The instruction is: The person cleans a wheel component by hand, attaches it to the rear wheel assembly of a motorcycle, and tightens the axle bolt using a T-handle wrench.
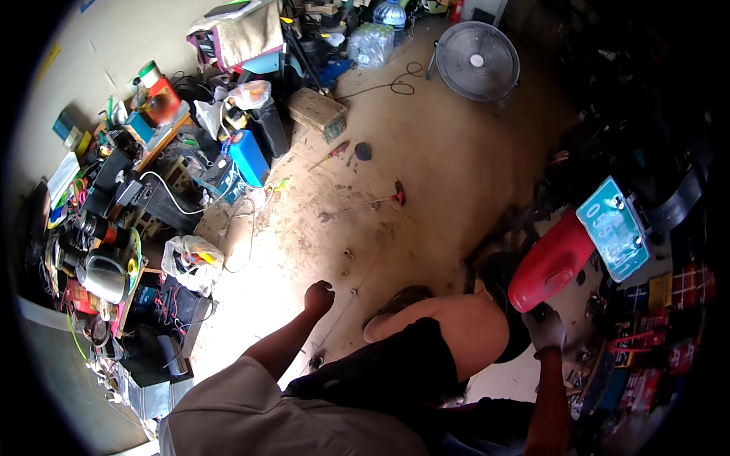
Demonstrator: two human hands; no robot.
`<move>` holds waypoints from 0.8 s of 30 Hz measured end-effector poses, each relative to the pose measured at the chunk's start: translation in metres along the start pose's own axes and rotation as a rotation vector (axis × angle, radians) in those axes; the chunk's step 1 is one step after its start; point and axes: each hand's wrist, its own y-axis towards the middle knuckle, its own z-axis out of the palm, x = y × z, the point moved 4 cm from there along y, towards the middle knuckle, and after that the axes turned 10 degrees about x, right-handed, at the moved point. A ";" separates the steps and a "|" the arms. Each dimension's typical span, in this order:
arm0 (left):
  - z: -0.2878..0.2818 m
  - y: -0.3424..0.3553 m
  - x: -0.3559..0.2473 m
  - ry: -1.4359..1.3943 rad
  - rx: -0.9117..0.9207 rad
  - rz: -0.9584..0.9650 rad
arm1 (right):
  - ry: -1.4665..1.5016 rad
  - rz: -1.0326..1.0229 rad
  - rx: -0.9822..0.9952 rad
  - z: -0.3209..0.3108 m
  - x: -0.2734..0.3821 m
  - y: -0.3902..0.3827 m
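Sunlit floor (426,182) spreads before me; red fender (549,262) sits at right, fastening unclear. Right hand (547,333) meets its lower end, left hand (319,298) hangs apart; both grips, I can't tell. Loose nuts (348,253) suggest work's unfinished.

Round fan on floor (441,178), far side. Block (310,109) on floor, left of fan. Cable (395,84) loops between them. Bottle pack (370,47) next to water jug (389,15). Cloth (251,34) draped, upper left. Blue box (249,157) left side; plastic bag (182,266) nearer, yellow thing (206,258) inside.
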 end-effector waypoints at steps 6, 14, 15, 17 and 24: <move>0.029 0.045 -0.010 0.110 0.050 0.070 | -0.099 0.044 -0.013 0.002 0.021 0.010; 0.042 0.078 -0.022 0.127 0.041 0.059 | -0.067 -0.031 -0.088 0.020 0.008 0.019; 0.042 0.080 -0.024 0.139 0.036 0.073 | -0.066 -0.043 -0.109 0.020 0.006 0.018; 0.043 0.082 -0.026 0.162 0.027 0.101 | -0.067 -0.038 -0.101 0.023 0.003 0.019; 0.053 0.098 -0.037 0.331 0.100 0.112 | -0.007 -0.054 -0.069 0.014 0.005 0.022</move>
